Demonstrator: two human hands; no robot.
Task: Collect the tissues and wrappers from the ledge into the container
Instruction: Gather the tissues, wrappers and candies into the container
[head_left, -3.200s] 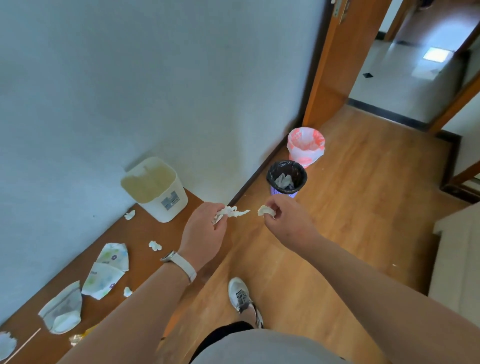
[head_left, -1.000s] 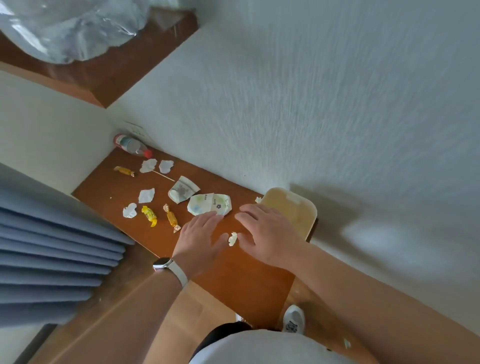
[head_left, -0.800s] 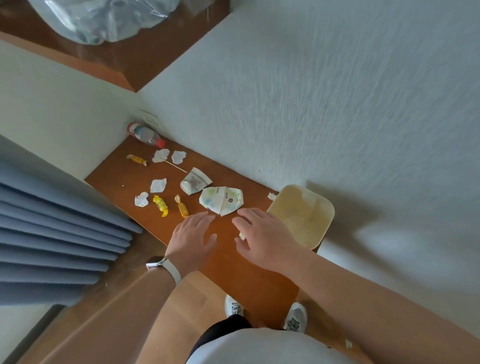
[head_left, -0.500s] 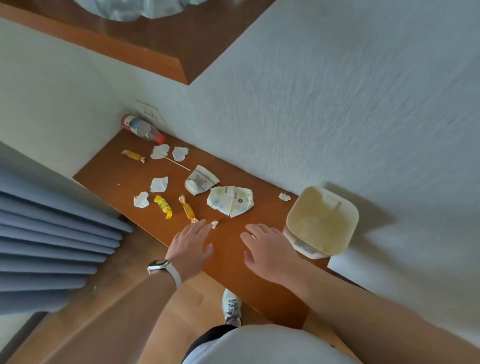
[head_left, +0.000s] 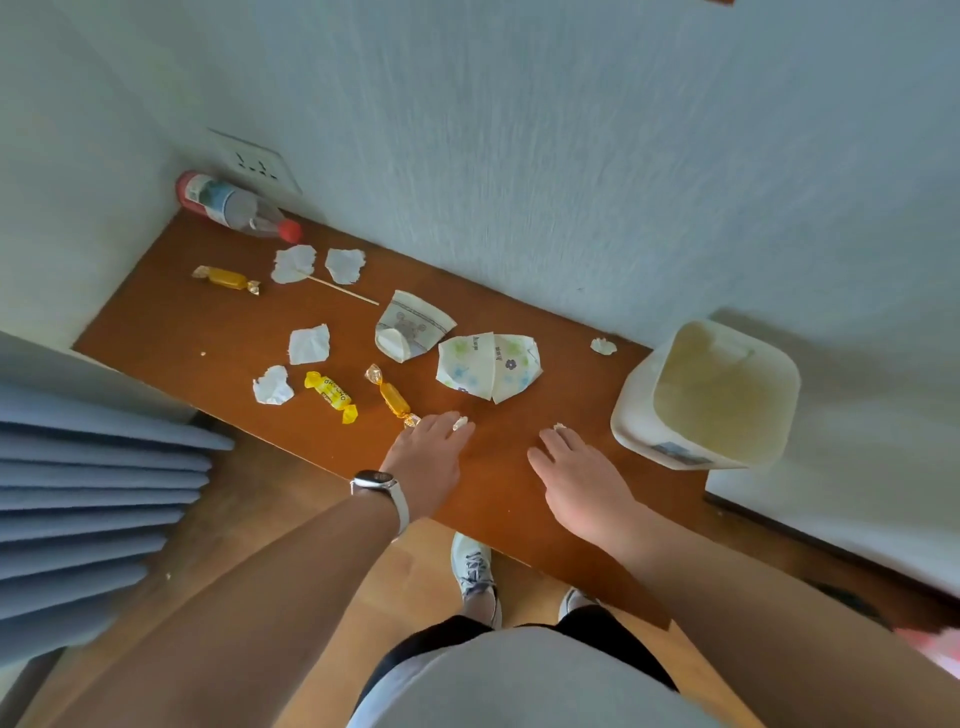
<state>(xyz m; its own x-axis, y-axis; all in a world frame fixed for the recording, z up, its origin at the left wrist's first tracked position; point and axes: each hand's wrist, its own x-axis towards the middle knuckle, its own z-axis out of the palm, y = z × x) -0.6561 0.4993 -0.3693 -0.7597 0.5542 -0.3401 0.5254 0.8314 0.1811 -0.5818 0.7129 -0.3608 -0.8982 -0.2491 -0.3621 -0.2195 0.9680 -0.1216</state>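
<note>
Hands have spread apart on the brown wooden ledge (head_left: 171, 322) — left hand (head_left: 426, 460) and right hand (head_left: 576, 480) lie flat, fingers straight, gripping nothing. Fingertips now touch a small white tissue scrap (head_left: 460, 422) and a second scrap (head_left: 559, 427), centre frame — pinch looks next. Cream plastic container (head_left: 639, 415), right, looks empty.

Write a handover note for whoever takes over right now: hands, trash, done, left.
Left hand: open, fingers straight, tips on a small tissue scrap.
Right hand: open, fingertips at a second scrap.
Container: right end of the ledge, nothing visible inside.
On the ledge: four crumpled tissues, a wall-side scrap, two printed wrappers, three candies, a stick, a bottle lying by the wall.
Done: nothing in the container that shows.
Left: both scraps at the fingertips first, then all other tissues and wrappers.
</note>
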